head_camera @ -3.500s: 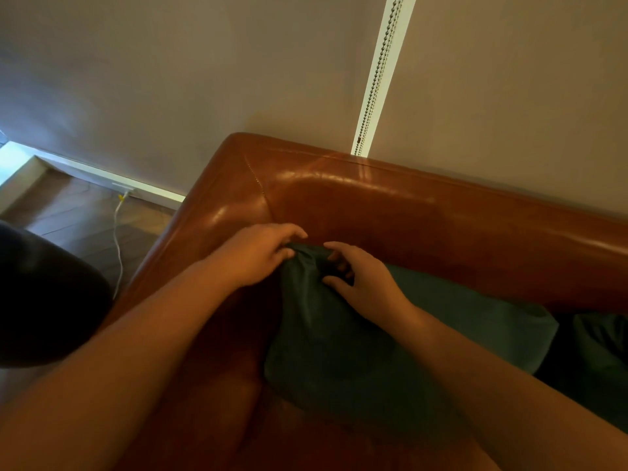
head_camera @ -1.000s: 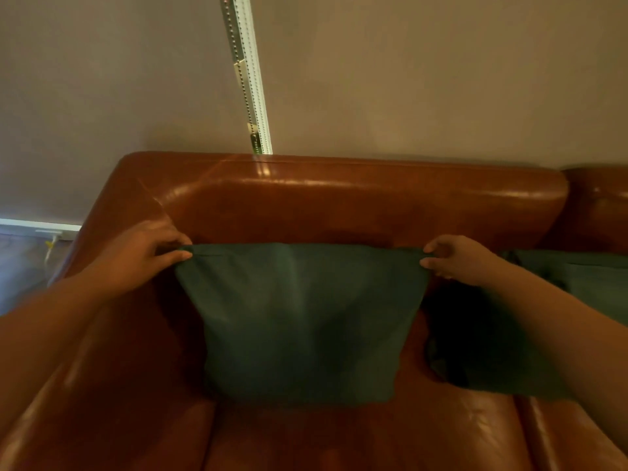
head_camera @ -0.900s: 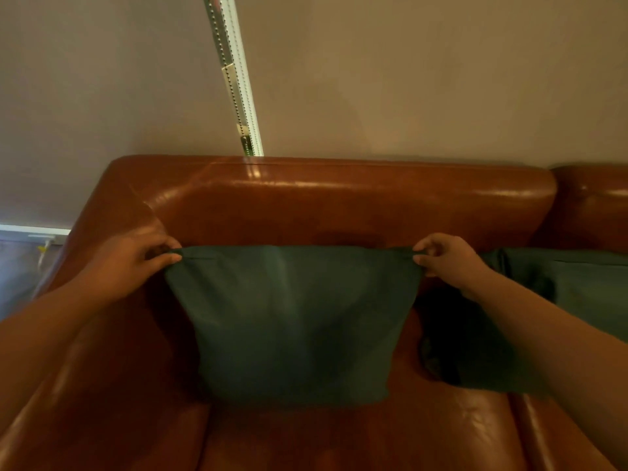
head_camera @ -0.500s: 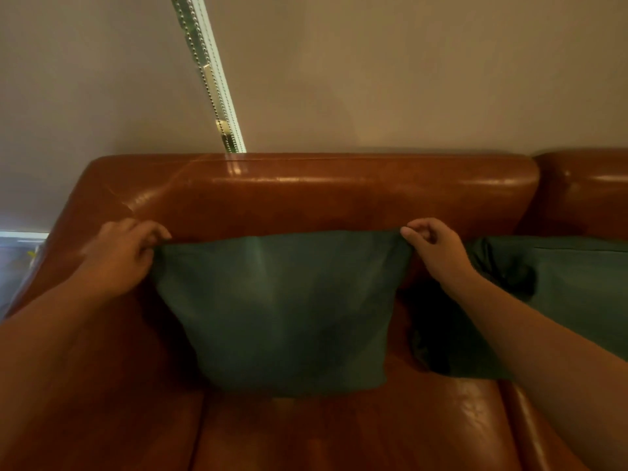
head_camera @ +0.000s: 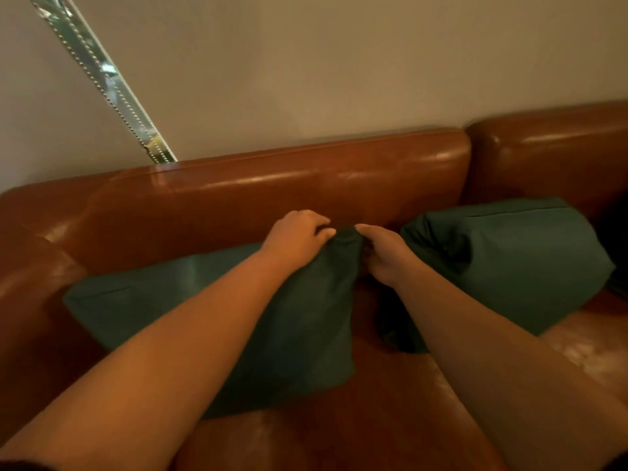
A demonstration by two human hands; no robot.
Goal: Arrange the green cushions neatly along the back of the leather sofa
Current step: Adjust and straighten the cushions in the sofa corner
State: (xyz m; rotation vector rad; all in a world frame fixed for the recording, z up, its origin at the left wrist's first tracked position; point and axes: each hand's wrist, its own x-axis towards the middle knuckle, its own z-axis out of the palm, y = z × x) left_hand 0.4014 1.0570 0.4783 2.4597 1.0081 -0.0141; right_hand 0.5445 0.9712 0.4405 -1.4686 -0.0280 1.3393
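arms: 2, bare to frame edge | sleeves: none visible | left hand (head_camera: 297, 237) | right hand (head_camera: 384, 254)

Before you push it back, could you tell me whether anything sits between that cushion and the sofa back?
Nothing visible: both hands pinch the cushion's top right corner, against the bare sofa back.

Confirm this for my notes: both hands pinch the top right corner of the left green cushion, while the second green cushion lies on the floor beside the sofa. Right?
Not quite. The head view shows the second green cushion on the leather sofa seat, against the backrest, not on the floor. The rest holds: the left hand and right hand both pinch the top right corner of the left green cushion.
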